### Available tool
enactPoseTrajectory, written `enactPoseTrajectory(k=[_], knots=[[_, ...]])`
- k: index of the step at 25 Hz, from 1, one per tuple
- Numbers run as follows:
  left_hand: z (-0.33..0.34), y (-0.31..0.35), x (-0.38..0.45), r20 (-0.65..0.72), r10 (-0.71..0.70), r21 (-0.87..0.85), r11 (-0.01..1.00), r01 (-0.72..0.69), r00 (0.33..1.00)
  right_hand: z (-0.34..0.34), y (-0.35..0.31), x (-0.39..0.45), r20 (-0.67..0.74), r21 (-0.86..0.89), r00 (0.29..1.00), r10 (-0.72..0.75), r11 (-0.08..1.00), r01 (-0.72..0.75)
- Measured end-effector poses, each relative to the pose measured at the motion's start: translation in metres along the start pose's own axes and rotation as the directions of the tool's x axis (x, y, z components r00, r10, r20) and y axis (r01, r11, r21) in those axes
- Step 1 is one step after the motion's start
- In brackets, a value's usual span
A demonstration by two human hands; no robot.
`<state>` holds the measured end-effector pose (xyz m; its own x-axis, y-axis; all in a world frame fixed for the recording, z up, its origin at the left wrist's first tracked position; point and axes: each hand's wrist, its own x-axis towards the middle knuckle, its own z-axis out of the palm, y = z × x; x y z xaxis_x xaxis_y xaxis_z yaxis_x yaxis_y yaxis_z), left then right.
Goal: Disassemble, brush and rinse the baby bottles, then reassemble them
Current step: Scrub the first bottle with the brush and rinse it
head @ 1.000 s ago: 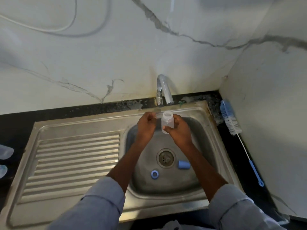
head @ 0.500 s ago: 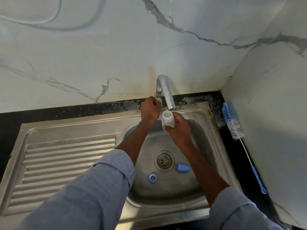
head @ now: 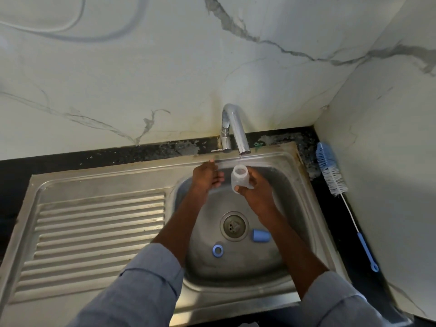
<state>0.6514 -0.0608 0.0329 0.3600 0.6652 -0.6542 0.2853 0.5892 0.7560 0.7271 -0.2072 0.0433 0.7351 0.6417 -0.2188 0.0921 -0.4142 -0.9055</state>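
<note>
My right hand (head: 257, 190) grips a small clear bottle body (head: 239, 179) upright over the sink basin (head: 290, 204), its open mouth just under the tap spout (head: 240, 138). A thin trickle of water falls from the spout into it. My left hand (head: 206, 177) hovers beside the bottle on its left, fingers loosely bent, holding nothing. On the basin floor lie a blue screw ring (head: 217, 250) and a blue cap (head: 260, 236), either side of the drain (head: 234, 226).
A blue-and-white bottle brush (head: 331, 175) lies on the black counter to the right of the sink, its handle toward me. The ribbed draining board (head: 94, 232) takes up the left. Marble walls close the back and the right side.
My left hand has come down off the tap lever to beside the bottle. Water now trickles from the spout. The bottle has stayed under the spout.
</note>
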Motion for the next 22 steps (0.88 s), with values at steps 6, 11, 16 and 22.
enactPoseTrajectory(k=[6, 11, 16, 22], knots=[[-0.012, -0.015, -0.015, -0.032, -0.03, -0.113, 0.993, 0.026, 0.999, 0.007, -0.014, 0.001, 0.07, 0.077, 0.998, 0.007, 0.997, -0.012], [-0.013, 0.004, -0.014, -0.021, 0.031, -0.161, 0.986, -0.034, 0.999, -0.001, -0.029, 0.009, 0.016, 0.14, 0.997, 0.073, 0.987, -0.075], [-0.012, 0.027, -0.01, 0.1, 0.052, -0.298, 0.954, -0.02, 0.994, -0.011, -0.038, 0.011, -0.045, -0.169, 0.995, -0.084, 0.983, 0.075], [-0.012, 0.028, -0.005, 0.141, 0.059, -0.343, 0.939, -0.008, 0.988, -0.008, -0.051, 0.01, -0.142, -0.193, 0.968, -0.205, 0.965, 0.176]])
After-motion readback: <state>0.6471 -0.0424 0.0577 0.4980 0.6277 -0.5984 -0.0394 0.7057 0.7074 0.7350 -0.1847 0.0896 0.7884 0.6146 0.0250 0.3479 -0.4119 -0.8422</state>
